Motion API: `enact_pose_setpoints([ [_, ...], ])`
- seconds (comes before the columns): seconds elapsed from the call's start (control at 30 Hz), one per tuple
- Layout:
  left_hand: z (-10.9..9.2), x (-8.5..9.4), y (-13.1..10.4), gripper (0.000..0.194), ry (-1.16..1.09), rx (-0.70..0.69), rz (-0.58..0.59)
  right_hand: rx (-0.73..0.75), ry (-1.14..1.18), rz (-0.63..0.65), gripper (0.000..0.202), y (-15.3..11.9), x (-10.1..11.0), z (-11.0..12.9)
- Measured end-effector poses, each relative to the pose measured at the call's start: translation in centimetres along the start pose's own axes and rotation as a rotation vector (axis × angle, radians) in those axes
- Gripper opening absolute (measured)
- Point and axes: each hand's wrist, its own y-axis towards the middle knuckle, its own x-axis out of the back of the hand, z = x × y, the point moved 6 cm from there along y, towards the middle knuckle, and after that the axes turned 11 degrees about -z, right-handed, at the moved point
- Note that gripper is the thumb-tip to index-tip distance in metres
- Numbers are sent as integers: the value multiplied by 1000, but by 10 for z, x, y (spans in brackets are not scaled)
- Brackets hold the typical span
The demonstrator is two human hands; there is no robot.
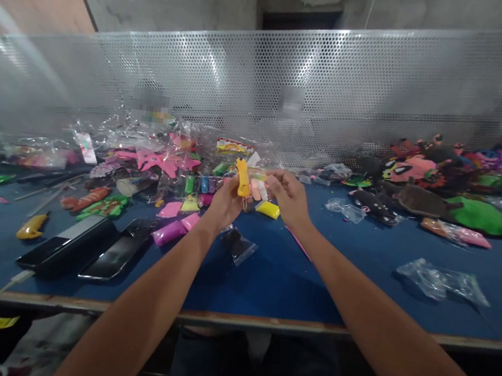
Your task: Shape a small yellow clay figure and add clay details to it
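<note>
My left hand (225,202) is closed around a small yellow clay figure (243,179), held upright above the table. Its top is narrow and forked, and thin wire-like prongs seem to stick out below. Just to the right, my right hand (288,191) has its fingertips pinched together; whatever they hold is too small and blurred to make out. Pale pink and white pieces (257,190) show between the two hands. Below them lie a yellow clay packet (268,209) and a clear bag with something black in it (238,245).
Pink and purple clay packets (169,233) lie left of my forearm, near two dark phone-like devices (117,250) and a cable. Plastic bags (442,281) and soft-looking animal figures (416,197) are on the right. A perforated metal screen (228,80) stands behind the blue table (350,275).
</note>
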Motion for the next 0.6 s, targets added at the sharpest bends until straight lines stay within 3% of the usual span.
enact_pose_setpoints([
  [0.17,-7,-2,-3,20,152,-224,-27,-126,36,86,50,4,-7,-17],
  [0.47,-4,-3,-3,23,141,-253,-36,-392,254,168,29,2,-13,-40],
  [0.6,-5,-2,1,26,135,-277,-5,-380,238,143,31,3,-8,-40],
])
